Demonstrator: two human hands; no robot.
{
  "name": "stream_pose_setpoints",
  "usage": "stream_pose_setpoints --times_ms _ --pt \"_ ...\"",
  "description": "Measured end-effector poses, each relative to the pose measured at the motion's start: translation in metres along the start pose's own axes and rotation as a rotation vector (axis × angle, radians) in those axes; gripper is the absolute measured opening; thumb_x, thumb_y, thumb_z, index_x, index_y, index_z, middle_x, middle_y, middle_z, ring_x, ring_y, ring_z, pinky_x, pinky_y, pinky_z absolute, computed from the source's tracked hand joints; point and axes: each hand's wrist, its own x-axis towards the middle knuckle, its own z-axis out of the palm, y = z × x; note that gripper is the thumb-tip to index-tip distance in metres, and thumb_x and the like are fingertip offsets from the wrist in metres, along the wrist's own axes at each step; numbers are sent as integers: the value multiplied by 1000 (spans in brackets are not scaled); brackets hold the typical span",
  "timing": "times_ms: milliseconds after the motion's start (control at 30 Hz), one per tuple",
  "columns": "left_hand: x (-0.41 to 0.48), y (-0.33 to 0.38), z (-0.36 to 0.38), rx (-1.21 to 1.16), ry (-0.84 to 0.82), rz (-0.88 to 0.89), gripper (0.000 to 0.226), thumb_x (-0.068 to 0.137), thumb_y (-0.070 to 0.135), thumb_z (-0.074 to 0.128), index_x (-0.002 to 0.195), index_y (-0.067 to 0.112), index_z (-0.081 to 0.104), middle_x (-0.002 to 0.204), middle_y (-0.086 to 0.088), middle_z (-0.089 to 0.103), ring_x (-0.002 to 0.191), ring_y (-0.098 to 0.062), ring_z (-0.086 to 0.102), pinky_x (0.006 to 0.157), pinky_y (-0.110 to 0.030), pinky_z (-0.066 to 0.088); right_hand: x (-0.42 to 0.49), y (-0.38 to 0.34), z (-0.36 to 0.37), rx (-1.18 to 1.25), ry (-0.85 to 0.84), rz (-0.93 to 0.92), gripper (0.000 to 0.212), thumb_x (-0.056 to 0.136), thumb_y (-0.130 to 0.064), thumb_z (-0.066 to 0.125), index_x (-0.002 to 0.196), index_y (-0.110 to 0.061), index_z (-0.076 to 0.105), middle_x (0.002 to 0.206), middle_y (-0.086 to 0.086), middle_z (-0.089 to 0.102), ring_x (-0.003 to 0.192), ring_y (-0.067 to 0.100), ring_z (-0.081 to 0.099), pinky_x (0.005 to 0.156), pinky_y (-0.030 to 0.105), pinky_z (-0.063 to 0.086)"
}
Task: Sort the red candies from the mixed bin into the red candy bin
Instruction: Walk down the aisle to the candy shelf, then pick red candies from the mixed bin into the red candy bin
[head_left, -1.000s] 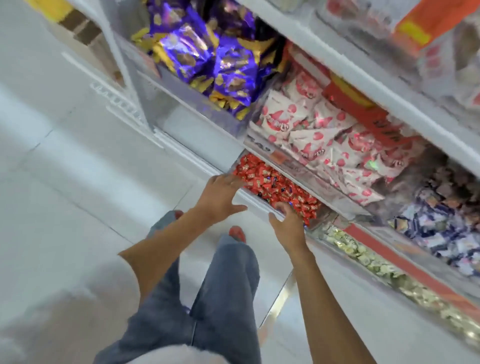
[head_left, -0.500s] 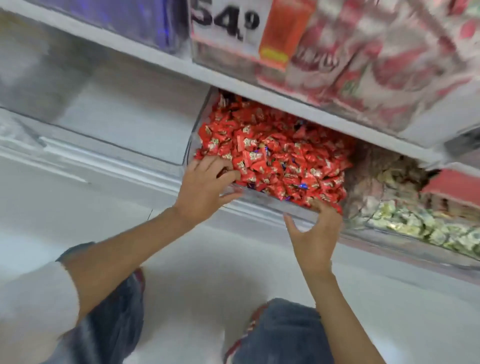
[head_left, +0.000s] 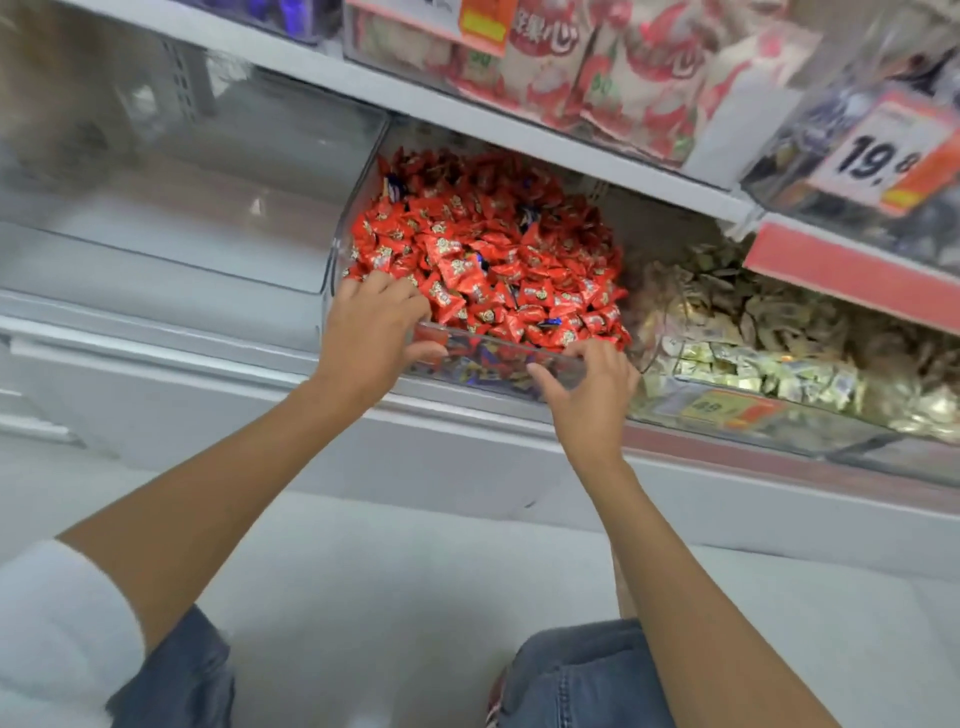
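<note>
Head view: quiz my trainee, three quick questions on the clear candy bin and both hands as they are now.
1. True or false: the left hand lifts one candy away from the clear bin.
2. Which wrappers lie scattered among the red candies? A green, B blue, C pink.
3. Fill in: the right hand has its grip on the bin's front ___.
Key: 1 false, its fingers curl over the front rim; 2 B; 3 rim.

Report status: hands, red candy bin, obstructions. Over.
Left hand, right hand: both gripping front wall of clear plastic bin. Red wrapped candies heaped inside, few dark blue wrappers mixed in. White shelf overhangs rear.
</note>
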Motion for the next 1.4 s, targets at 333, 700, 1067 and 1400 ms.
stream_pose_setpoints --times_ms 333,700,1067,1400 --pt "16 0 -12 -37 69 31 44 64 57 65 75 15 61 80 2 62 78 -24 52 71 -34 28 23 -2 -19 95 2 -41 34 71 -36 82 87 -15 59 88 -6 51 89 12 43 84 25 21" --pt "-25 28 -37 -77 57 43 42 64 51 74 78 13 65 81 3 62 81 -23 53 69 -31 27 -19 -9 -61 80 -54 -27 36 71 -36 82 81 -17 52 85 -5 51 84 13 42 82 27 24" --pt "-49 34 -38 -34 -39 79 44 59 48 82 83 16 64 87 2 60 80 -22 52 67 -30 25 -48 -4 -62 15 -149 -5 39 73 -38 80 76 -16 48 78 -3 53 82 19 45 76 31 27" --pt "-13 42 -54 -162 129 -56 54 84 62 47 119 22 56 124 -1 52 115 -19 45 90 -34 31 -8 -24 -81 94 -118 9 36 84 -50 61 110 -27 52 113 -7 52 110 15 48 100 44 40"
